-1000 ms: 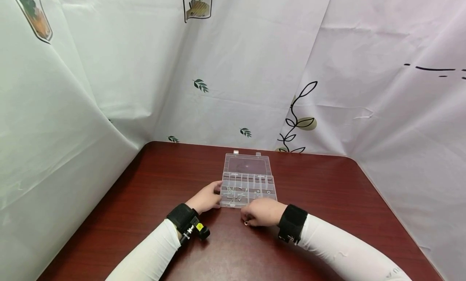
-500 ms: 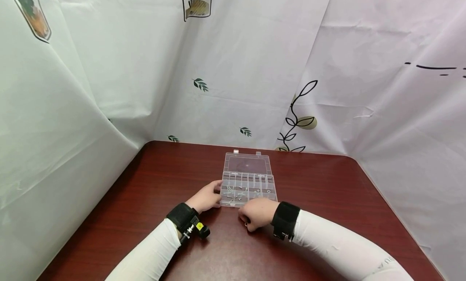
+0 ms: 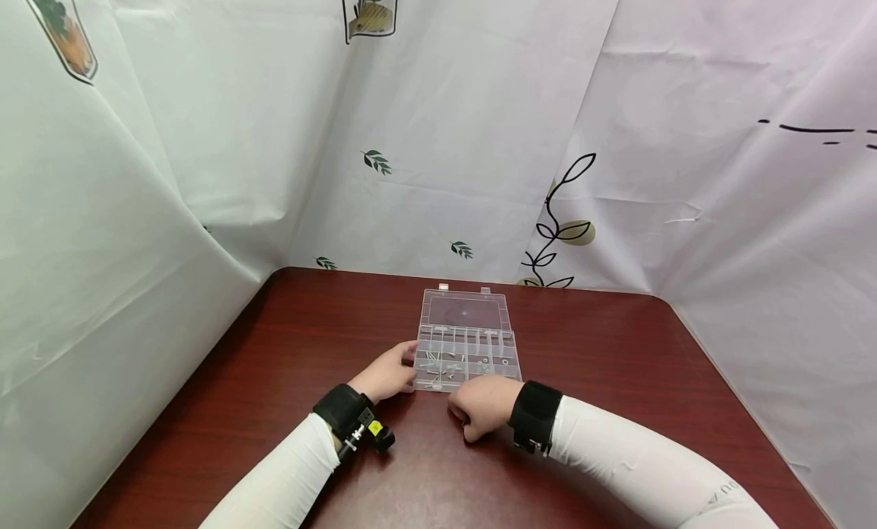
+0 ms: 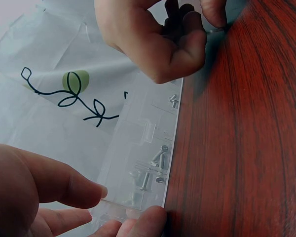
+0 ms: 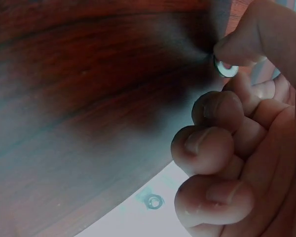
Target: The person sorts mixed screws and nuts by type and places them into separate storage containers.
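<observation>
A clear plastic compartment box (image 3: pixel 468 378) lies on the table with its lid (image 3: pixel 464 313) raised toward the back. My left hand (image 3: pixel 387 373) holds the box's left end, fingers and thumb at its edge. Just in front of the box, close over the table, is my right hand (image 3: pixel 488 403). Between its thumb and index finger it pinches a small metal washer (image 5: pixel 226 69); the other fingers are curled. Several screws (image 4: pixel 158 160) lie in the left compartments, and a hex nut (image 5: pixel 153 201) shows in the box beside my right hand.
The dark red wooden table (image 3: pixel 329 316) carries the box. White patterned cloth (image 3: pixel 438 133) hangs behind and at both sides. Black straps with small devices (image 3: pixel 342 411) sit on the wrists.
My right hand has shifted slightly left and nearer to me, and the washer is now mostly hidden by its fingers in the head view. My left hand stays at the box.
</observation>
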Available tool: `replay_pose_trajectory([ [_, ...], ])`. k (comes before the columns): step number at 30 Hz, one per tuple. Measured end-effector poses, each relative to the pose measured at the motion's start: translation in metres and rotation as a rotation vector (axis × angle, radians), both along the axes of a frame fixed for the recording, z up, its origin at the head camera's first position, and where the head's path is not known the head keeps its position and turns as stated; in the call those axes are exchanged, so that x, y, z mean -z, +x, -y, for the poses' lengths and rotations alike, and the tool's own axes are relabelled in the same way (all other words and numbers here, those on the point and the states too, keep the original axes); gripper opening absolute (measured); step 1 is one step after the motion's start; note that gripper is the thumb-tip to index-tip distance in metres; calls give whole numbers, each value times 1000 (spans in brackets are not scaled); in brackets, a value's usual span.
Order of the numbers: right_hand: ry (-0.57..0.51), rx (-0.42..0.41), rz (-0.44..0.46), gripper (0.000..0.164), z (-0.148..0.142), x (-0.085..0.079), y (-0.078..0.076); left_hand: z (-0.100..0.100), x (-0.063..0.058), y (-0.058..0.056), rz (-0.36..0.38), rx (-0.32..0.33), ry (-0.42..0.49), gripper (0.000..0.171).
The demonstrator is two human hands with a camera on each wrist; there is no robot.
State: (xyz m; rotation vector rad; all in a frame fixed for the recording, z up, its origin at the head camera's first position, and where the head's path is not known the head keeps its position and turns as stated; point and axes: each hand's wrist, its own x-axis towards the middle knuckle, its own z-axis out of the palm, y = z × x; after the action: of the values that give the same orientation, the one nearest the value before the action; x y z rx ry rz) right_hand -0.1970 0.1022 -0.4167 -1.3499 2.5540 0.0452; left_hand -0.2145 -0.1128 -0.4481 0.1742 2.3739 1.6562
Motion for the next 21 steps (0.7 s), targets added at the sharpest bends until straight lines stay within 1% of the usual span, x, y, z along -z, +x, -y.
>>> replay_pose_trajectory([
  [5,-7,-3,26,26,-1,2,-2,0,0,-1,5,1,-1,70],
  [12,-48,-17,97,25,-2,1,-1,1,0,-1,-7,13,0,71],
  [21,-77,-18,119,21,-4,3,-2,1,-1,1,-4,12,-4,71],
])
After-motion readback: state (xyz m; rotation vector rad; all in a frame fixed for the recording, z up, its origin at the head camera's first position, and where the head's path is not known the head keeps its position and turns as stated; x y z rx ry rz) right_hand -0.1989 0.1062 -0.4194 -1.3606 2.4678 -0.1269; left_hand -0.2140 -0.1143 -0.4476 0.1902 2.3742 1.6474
